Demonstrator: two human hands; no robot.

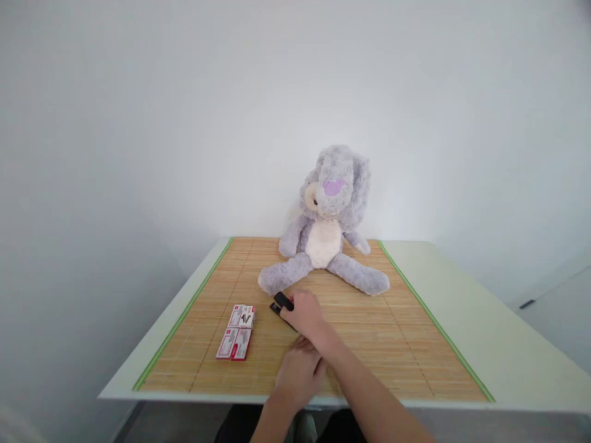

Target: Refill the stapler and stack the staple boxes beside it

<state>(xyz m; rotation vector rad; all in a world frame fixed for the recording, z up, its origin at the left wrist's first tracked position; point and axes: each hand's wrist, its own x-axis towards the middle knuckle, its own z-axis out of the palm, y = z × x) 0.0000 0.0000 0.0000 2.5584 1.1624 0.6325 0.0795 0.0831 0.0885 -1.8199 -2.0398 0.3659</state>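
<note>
Black is the stapler [283, 301] which we are pinching with the fingers of our right hand [305, 311], near the middle of the bamboo mat [378, 344]; this hand is hiding its rear part. Our left hand [298, 369] is lying nearer to the front edge, and the right wrist is covering its fingertips, so we cannot tell whether it is gripping something. Just beyond the stapler a grey plush rabbit [324, 243] is sitting with its legs spread, and one foot is leaving little room on that side. To the left, small red-and-white boxes [227, 344] are lying together on the mat, apart from both hands. Green borders [183, 314] are running along two sides of the mat, the white table [466, 307] is showing outside them, and a pale wall [184, 123] is rising behind the toy.
</note>
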